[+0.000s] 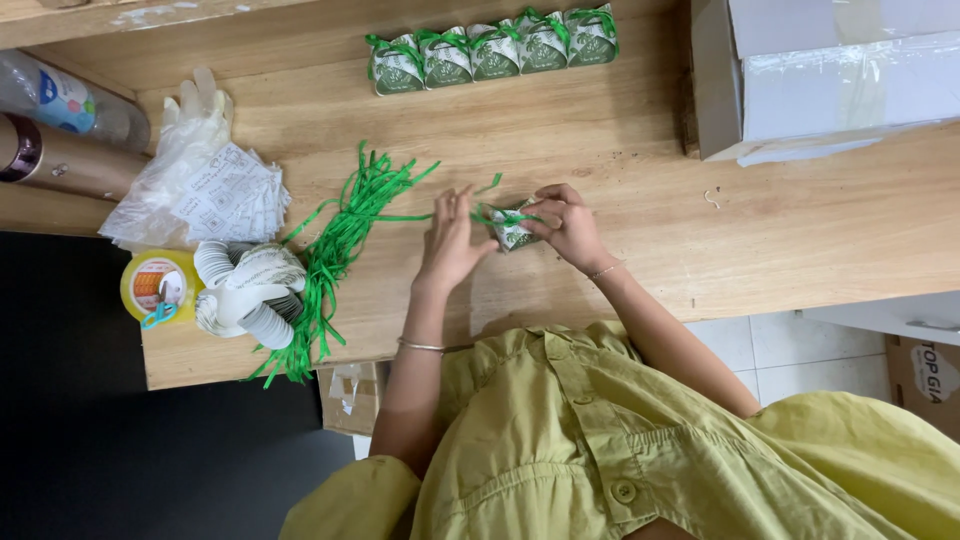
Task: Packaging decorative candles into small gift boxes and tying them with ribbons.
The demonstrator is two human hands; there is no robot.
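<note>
Both hands close around a small green-and-white gift box [512, 230] near the middle of the wooden table [620, 150]. The right hand [572, 225] pinches it in a narrow grip from the 3 o'clock side; the left hand [452, 240] has its fingers half spread, fingertips touching a green ribbon [490, 215] on the box's 9 o'clock side. The box looks like glossy card, squarish, so no long axis can be told; its ribbon runs roughly 9 to 3 o'clock. At 9 o'clock of the hands lies a loose bundle of thin green ribbon strips [335, 250], long axis about 1 to 7 o'clock. At 12 o'clock a row of five finished boxes [492, 50] stands side by side.
</note>
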